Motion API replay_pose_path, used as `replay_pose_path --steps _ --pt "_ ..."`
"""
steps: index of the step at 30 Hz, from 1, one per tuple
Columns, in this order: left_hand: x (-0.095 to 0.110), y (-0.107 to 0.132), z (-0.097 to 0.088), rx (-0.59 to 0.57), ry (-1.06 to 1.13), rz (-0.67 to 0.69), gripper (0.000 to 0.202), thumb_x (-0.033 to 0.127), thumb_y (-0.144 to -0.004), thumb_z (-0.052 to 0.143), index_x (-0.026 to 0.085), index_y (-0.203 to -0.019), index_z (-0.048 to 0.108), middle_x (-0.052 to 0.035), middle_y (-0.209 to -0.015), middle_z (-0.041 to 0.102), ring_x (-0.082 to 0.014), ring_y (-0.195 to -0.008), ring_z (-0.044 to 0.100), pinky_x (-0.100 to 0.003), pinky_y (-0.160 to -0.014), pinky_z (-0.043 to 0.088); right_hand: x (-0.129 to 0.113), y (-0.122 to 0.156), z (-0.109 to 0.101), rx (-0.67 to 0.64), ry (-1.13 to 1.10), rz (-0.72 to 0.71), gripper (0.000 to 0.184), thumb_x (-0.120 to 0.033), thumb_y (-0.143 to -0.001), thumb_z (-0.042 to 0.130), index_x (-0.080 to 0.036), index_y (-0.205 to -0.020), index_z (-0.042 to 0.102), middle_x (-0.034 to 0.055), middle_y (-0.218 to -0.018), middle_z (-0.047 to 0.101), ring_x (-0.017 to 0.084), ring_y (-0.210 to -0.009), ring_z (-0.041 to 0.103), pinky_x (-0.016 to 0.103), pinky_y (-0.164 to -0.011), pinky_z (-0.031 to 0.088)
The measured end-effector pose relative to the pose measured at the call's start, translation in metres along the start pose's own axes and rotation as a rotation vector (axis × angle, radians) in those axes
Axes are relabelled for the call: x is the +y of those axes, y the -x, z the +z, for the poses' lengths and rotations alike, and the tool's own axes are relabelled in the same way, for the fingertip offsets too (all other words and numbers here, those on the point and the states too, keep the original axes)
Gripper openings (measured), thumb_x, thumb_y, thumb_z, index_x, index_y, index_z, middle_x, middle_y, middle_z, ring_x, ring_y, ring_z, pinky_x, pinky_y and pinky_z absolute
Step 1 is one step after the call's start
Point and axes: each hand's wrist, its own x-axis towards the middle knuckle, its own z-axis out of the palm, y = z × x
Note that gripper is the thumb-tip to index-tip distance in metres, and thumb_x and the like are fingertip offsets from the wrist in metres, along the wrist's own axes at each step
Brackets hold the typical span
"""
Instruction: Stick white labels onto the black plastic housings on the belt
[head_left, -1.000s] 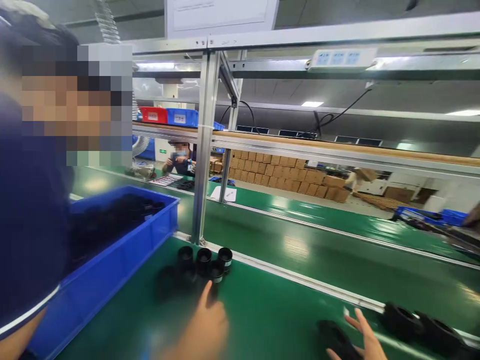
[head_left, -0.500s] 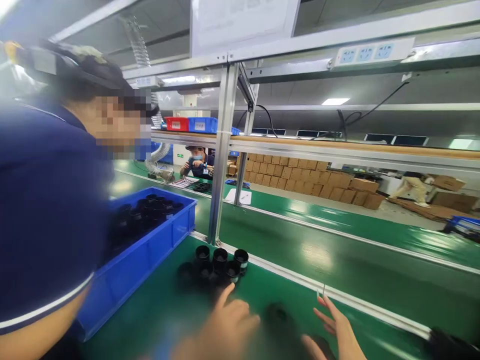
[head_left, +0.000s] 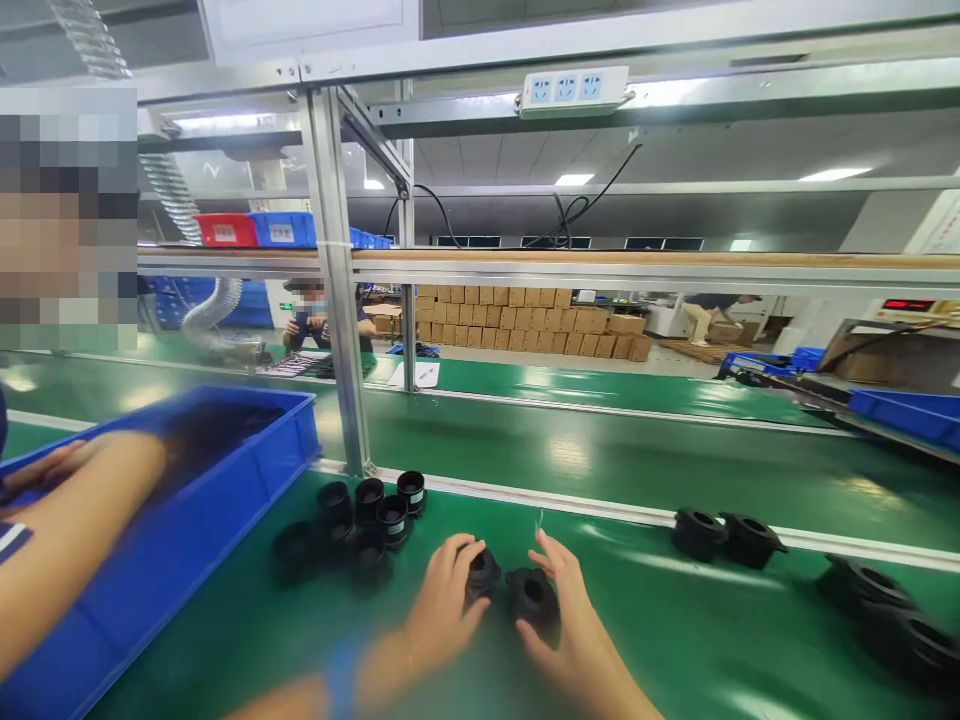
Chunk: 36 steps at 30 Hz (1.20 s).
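Note:
My left hand (head_left: pixel 442 605) has its fingers curled round a small black round part (head_left: pixel 482 572) on the green table top (head_left: pixel 645 640). My right hand (head_left: pixel 571 625) grips a second black round part (head_left: pixel 532 596) right beside the first; the two parts almost touch. Just left of my hands stands a cluster of several small black cylinders (head_left: pixel 367 510), some with white labels.
A blue bin (head_left: pixel 225 500) of black parts sits at the left, with a co-worker's arm (head_left: pixel 71 520) reaching over it. More black round parts (head_left: pixel 724 535) lie at the right by the conveyor rail, others (head_left: pixel 892 615) further right. An aluminium post (head_left: pixel 337 300) rises behind the cylinders.
The view has swung to the right. Both my hands have come together at the table's middle and closed on two black parts; earlier the fingers were spread and held nothing clear.

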Motion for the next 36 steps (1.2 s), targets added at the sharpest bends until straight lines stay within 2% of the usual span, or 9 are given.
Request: replay_pose_path --steps 5,8,10,14,18,21,25,29,36 --pt "-0.001 -0.025 0.004 0.049 0.01 -0.001 0.06 0.014 -0.081 0.061 0.022 -0.137 0.04 -0.0128 -0.139 0.047 -0.0322 -0.137 0.039 -0.063 -0.116 0.03 0.004 0.0 -0.001 0.028 0.003 0.055 0.091 -0.021 -0.081 0.057 -0.04 -0.154 0.007 0.0084 -0.151 0.019 0.028 -0.135 0.043 0.053 -0.11 0.039" --pt "0.005 -0.016 -0.003 0.126 0.005 -0.029 0.058 0.02 -0.088 0.054 0.02 -0.141 0.032 -0.0177 -0.143 0.038 -0.0337 -0.142 0.029 -0.066 -0.116 0.025 0.002 -0.003 -0.011 0.12 -0.165 0.161 0.083 -0.029 -0.082 0.064 -0.038 -0.152 0.018 0.009 -0.149 0.026 0.029 -0.129 0.05 0.052 -0.108 0.041" --pt "0.014 -0.003 -0.011 0.137 0.091 -0.072 0.047 0.025 -0.093 0.047 0.021 -0.138 0.034 -0.0176 -0.139 0.038 -0.0313 -0.137 0.037 -0.062 -0.113 0.03 -0.002 -0.005 -0.022 0.205 -0.376 0.268 0.078 -0.041 -0.085 0.066 -0.035 -0.15 0.023 0.0111 -0.15 0.032 0.03 -0.127 0.052 0.051 -0.106 0.043" --pt "0.041 0.02 -0.028 -0.043 0.706 -0.324 0.041 0.046 -0.094 0.047 0.021 -0.126 0.043 -0.0108 -0.11 0.055 -0.0253 -0.104 0.062 -0.049 -0.099 0.046 -0.016 -0.007 -0.036 0.251 -0.912 0.502 0.074 -0.062 -0.09 0.055 -0.028 -0.15 0.029 0.015 -0.143 0.052 0.032 -0.127 0.054 0.047 -0.097 0.049" --pt "0.069 0.017 -0.04 -0.329 1.391 -0.687 0.048 0.058 -0.091 0.049 0.015 -0.113 0.051 -0.011 -0.096 0.064 -0.0224 -0.085 0.069 -0.035 -0.082 0.051 -0.033 -0.004 -0.023 0.159 -1.249 0.622 0.078 -0.062 -0.087 0.058 -0.022 -0.15 0.034 0.0153 -0.123 0.066 0.033 -0.117 0.061 0.045 -0.092 0.049" --pt "0.077 0.01 -0.044 -0.472 1.567 -0.82 0.05 0.058 -0.092 0.049 0.011 -0.103 0.059 -0.0147 -0.097 0.068 -0.021 -0.081 0.069 -0.032 -0.081 0.05 -0.043 0.0 -0.009 0.099 -1.175 0.601 0.062 -0.056 -0.092 0.058 -0.027 -0.145 0.041 0.0127 -0.137 0.057 0.032 -0.12 0.058 0.045 -0.098 0.046" --pt "0.068 0.015 -0.042 -0.428 1.581 -0.747 0.049 0.056 -0.088 0.062 0.012 -0.11 0.064 -0.0159 -0.109 0.069 -0.0273 -0.102 0.066 -0.039 -0.095 0.048 -0.042 0.006 0.003 0.024 -0.94 0.434 0.057 -0.056 -0.092 0.059 -0.033 -0.141 0.042 0.0106 -0.14 0.049 0.031 -0.118 0.058 0.048 -0.101 0.045" --pt "0.057 0.028 -0.04 -0.523 1.64 -0.82 0.05 0.056 -0.086 0.066 0.016 -0.115 0.066 -0.0163 -0.116 0.067 -0.0321 -0.108 0.064 -0.045 -0.097 0.047 -0.032 0.01 0.014 -0.014 -0.868 0.267 0.056 -0.058 -0.094 0.054 -0.037 -0.143 0.035 0.0084 -0.133 0.048 0.028 -0.118 0.055 0.047 -0.103 0.045" --pt "0.068 0.027 -0.039 -0.455 1.701 -0.779 0.046 0.036 -0.084 0.075 0.011 -0.122 0.066 -0.0164 -0.112 0.069 -0.0243 -0.104 0.065 -0.033 -0.097 0.044 -0.051 0.02 0.029 0.061 -0.336 0.479 0.064 -0.062 -0.088 0.061 -0.034 -0.14 0.035 0.0093 -0.129 0.048 0.026 -0.108 0.053 0.035 -0.075 0.053"
